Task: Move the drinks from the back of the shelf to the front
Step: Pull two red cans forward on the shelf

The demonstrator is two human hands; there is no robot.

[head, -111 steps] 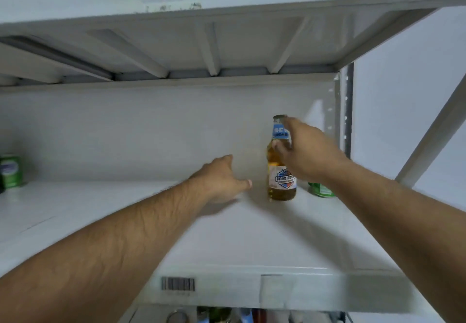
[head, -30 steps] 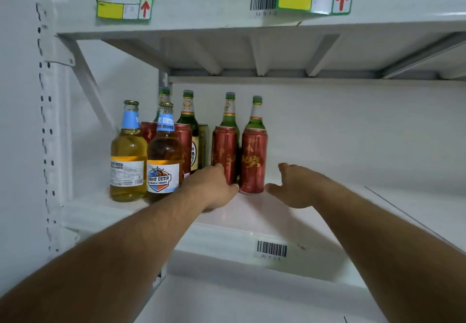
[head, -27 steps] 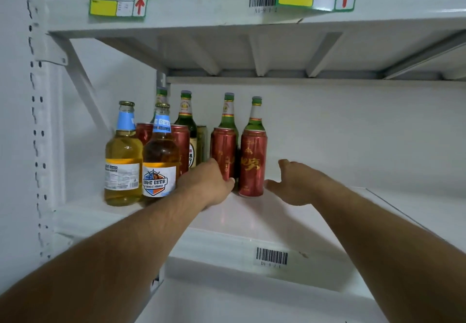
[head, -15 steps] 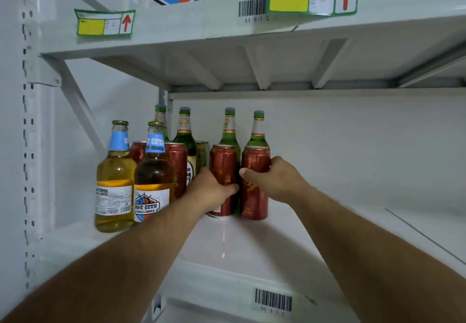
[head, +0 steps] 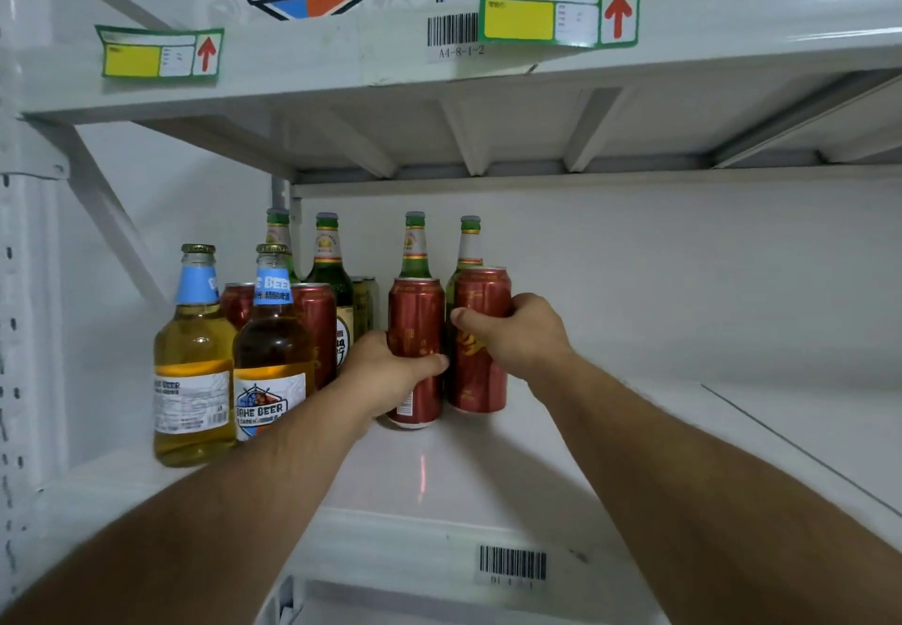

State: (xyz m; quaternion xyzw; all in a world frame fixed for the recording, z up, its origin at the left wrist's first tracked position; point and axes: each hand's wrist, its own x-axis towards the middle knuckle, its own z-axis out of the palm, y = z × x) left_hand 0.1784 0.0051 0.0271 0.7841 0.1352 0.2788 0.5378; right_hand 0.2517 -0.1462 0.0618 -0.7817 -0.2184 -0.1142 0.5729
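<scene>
Both hands reach into a white metal shelf (head: pixel 488 488), each with its grip wrapped round a tall red aluminium can. The left hand (head: pixel 390 375) curls its fingers and thumb about the lower half of the left red can (head: pixel 416 317), which stands upright on the shelf board. The right hand (head: pixel 517 331) clasps the right red can (head: pixel 481 370) near its top, thumb across the front and fingers round the far side; this can sits slightly higher than its neighbour and just beside it, though whether its base touches the board cannot be told. Directly behind the two cans stand two green glass bottles with foil necks (head: pixel 415 248), close to the back wall. To the left, near the shelf's front edge, stand a clear bottle of pale yellow drink with a blue neck label (head: pixel 195 370) and, touching it, a darker amber bottle with a BAHE BEER label (head: pixel 271 356). Behind those are two more red cans (head: pixel 315 321) and two more green bottles (head: pixel 328 258). A barcode sticker (head: pixel 512 563) marks the shelf's front lip, and yellow-and-green tags with red arrows (head: pixel 559 14) hang on the shelf above.
</scene>
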